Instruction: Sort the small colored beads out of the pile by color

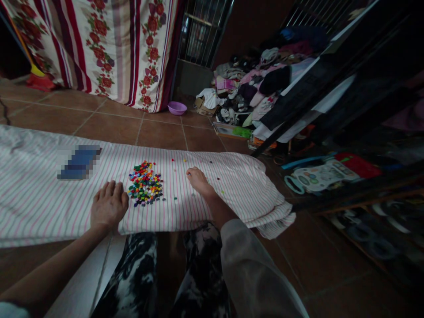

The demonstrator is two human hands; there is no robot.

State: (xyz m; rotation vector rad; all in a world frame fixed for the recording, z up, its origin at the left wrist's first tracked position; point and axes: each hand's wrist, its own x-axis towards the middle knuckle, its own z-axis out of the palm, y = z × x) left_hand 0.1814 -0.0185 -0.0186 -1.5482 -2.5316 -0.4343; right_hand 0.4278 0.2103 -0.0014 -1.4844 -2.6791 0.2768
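left of centre, the flat, outstretched left hand [110, 204] should avoid nudging the heaped small multicoloured cubes [145, 184], while the curled right hand [198, 179], its hold unclear, moves best gently.

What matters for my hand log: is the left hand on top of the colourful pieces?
No, the left hand rests palm down on the striped cloth, beside the colourful pieces.

One head-worn view; faces forward and down; coloured pieces [145, 183] fairly near.
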